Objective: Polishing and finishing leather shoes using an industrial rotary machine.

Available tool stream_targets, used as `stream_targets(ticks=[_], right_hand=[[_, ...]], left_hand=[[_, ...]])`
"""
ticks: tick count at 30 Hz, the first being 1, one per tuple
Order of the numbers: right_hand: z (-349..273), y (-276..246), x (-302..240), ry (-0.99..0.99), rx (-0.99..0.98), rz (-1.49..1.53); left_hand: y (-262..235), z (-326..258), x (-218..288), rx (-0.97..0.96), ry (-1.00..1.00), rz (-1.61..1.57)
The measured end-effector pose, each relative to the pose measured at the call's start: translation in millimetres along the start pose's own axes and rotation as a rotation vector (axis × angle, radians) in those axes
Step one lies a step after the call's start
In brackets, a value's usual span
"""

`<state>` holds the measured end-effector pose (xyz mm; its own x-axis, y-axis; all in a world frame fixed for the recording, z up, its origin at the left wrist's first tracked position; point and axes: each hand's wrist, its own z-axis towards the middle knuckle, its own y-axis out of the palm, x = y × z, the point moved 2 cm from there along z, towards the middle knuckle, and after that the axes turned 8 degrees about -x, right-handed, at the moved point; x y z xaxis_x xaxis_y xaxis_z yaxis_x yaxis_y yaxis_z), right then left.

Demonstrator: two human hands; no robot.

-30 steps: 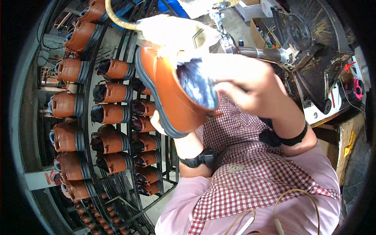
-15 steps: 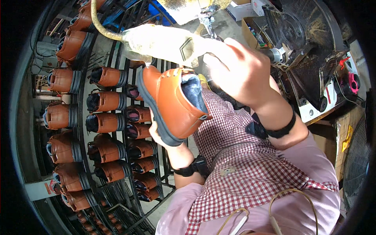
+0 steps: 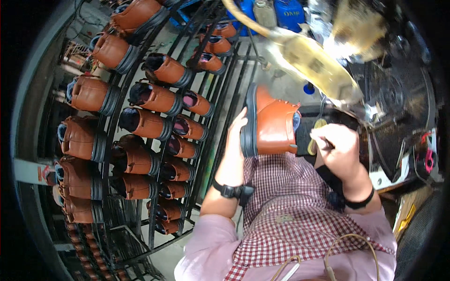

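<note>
My left hand point(image 3: 236, 138) grips a brown leather ankle boot point(image 3: 275, 129) by its dark sole. The boot stands on end, toe up, with grey-blue fleece lining showing at its opening on the right. To the right of it, my right hand point(image 3: 338, 149) is closed, thumb and fingers drawn together. Whatever it holds, if anything, is too small to make out. Above both hands hangs a long yellowish housing point(image 3: 318, 63) on a pale hose point(image 3: 246, 18). Behind the right fingers shows a yellow ribbed piece point(image 3: 318, 125) of unclear kind.
Black metal racks point(image 3: 117, 110) with many similar brown boots point(image 3: 86, 93) fill the left side. A dark, worn machine point(image 3: 393, 93) stands at the right. Blue containers point(image 3: 288, 16) are at the far side, and pink-handled scissors point(image 3: 428, 160) lie at the right.
My right hand has come down and away from the yellowish housing. My left hand has carried the boot rightward and turned it more upright. The head view has shifted.
</note>
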<state>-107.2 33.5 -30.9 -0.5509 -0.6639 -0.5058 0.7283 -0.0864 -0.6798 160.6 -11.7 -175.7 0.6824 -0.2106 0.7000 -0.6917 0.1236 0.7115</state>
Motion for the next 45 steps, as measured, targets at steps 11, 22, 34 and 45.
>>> stream_targets(ticks=[11, 22, 34, 45], right_hand=[[-62.0, 46.8, 70.6, 0.296, -0.124, -0.086], [-62.0, 73.8, 81.3, 0.508, -0.511, 0.057], [-82.6, 54.3, 32.0, 0.033, -0.351, 0.166], [-88.2, 19.9, -47.5, 0.076, -0.494, 0.501]], left_hand=[[-71.5, 203.5, 138.3, 0.147, 0.546, -0.821], [-69.1, 137.5, 136.1, 0.405, 0.494, 0.018], [98.6, -337.8, 328.7, 1.694, 1.768, 2.074], [128.2, -361.0, 290.2, 1.222, 0.929, 2.367]])
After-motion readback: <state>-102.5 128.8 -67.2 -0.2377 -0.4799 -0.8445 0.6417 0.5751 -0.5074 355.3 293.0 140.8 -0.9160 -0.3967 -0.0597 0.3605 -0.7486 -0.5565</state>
